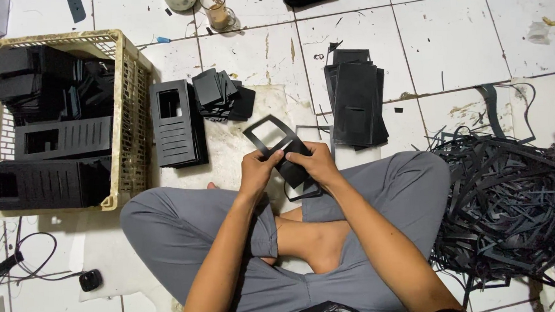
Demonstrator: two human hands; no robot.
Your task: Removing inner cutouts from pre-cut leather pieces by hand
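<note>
1. The person sits cross-legged on the white tiled floor (pixel 447 36) and holds a thin black foam sheet (pixel 283 151) above the lap, just in front of the knees. The sheet has a window-shaped opening at its far end.
2. Risk of tearing: the frame around the opening looks narrow. If the 2 hands pull apart or twist too strongly, I think this thin border can rip.
3. Risk of dropping: the grip is only at the near part of the sheet, so the far end hangs free and tilted. A loose pinch may let it slide down onto the other black piece (pixel 304 189) lying under the hands.
4. Risk of mixing: the heap of black offcut strips (pixel 504 202) lies close to the right knee, and a small piece could get lost there.
5. The left hand (pixel 256 169) has its fingers closed, thumb pressed on the sheet's near left edge.
6. The right hand (pixel 318 162) is also closed on the sheet, fingers curled over the near right part. I cannot tell how hard either hand presses.
</note>
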